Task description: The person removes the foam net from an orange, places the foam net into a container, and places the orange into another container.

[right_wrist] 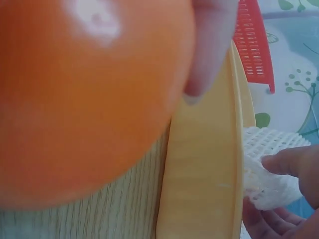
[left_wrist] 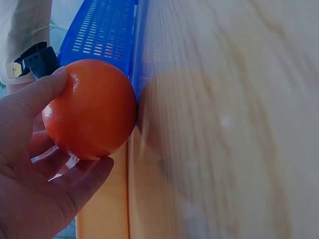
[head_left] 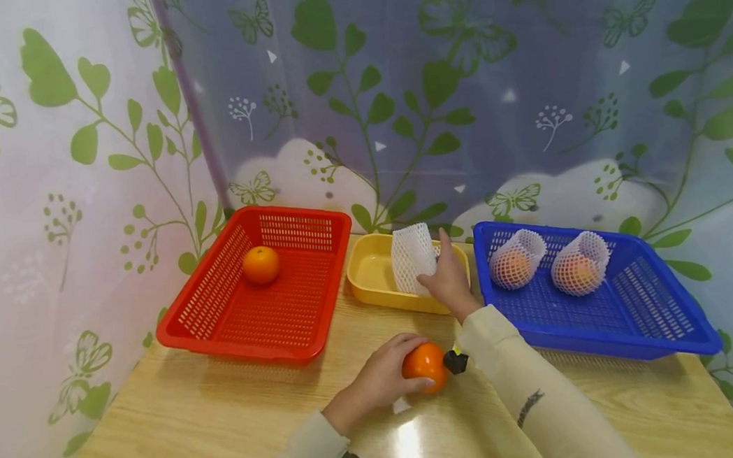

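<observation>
At the far left, a pale curtain printed with green leaves and butterflies (head_left: 83,225) is hanging beside the wood-grain table (head_left: 182,408). Next, a red rectangular plastic basket with slotted walls (head_left: 271,326) is standing on the table, and one round orange fruit (head_left: 261,265) is sitting inside it, toward the back. Nearer me and to the right, my left hand (head_left: 382,375) is curling thumb and fingers around a glossy, round, deep-orange fruit (head_left: 424,368); I am holding it low over the table, in front of the tray, though I cannot tell whether its underside is touching the wood. Behind it, a shallow yellow tray with rounded corners (head_left: 369,271) is lying between the two baskets. My right hand (head_left: 448,276) is reaching over the tray and pinching a white foam-mesh sleeve (head_left: 411,258), thumb on one side, fingers on the other. At the right, a blue rectangular plastic basket (head_left: 605,323) is holding two fruits in white foam netting (head_left: 577,268), which are lying side by side toward its left.
</observation>
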`<state>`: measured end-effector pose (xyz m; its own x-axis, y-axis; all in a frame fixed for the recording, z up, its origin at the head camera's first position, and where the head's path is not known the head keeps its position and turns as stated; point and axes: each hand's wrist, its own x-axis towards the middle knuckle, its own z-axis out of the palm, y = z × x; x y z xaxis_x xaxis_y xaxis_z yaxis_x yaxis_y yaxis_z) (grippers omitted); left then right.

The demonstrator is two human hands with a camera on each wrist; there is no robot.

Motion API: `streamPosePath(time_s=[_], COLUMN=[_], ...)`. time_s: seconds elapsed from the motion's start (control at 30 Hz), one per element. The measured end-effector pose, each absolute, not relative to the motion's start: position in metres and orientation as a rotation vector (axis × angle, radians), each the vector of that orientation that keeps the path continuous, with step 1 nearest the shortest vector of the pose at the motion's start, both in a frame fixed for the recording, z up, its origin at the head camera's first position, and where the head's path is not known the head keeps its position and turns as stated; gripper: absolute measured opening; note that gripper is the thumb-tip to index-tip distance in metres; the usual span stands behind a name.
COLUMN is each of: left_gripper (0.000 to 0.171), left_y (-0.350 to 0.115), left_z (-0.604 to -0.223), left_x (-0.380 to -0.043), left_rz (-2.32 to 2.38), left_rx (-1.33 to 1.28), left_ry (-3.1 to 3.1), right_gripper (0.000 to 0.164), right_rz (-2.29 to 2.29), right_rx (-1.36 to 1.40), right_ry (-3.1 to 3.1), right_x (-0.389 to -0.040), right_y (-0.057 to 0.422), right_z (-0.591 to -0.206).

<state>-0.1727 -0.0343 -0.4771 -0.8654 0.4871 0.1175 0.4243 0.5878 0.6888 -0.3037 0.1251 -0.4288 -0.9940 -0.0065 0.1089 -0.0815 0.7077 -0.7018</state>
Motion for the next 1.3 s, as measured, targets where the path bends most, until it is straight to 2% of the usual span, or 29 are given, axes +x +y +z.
streamPosePath(time_s=[0.3,0.63,0.87,1.2,1.3], left_gripper=[0.065,0.067,0.062,0.038,0.035], left_y=[-0.0339,-0.0337,-0.0363,-0.0369,-0.0374], left_z=[-0.4752,-0.4767,-0.4771,-0.4786,-0.4769], left_x=[-0.1714,-0.1729,-0.1737,-0.1726,-0.1726], left_rz=[1.138,1.14,1.18,1.25,1.266], left_rx=[0.77,0.732,0.73,0.676,0.678], left_ry=[2.723,2.721,2.701,2.653,2.653], right_gripper=[0.065,0.044,0.049,0.057,0.057], right_rz=[1.001,0.635,0.673,0.613,0.607], right_rx=[0.073,0.205,0.247,0.304,0.321], right_ry=[-2.92,-3.015,-3.138,-3.281,-3.278], right_x=[-0.305,-0.3024,-0.3015,-0.2996,-0.299], right_y=[0.129,0.1288,0.1297,0.1299,0.1291], right_z=[-0.4293,-0.4265,-0.4265,-0.4282,-0.4278])
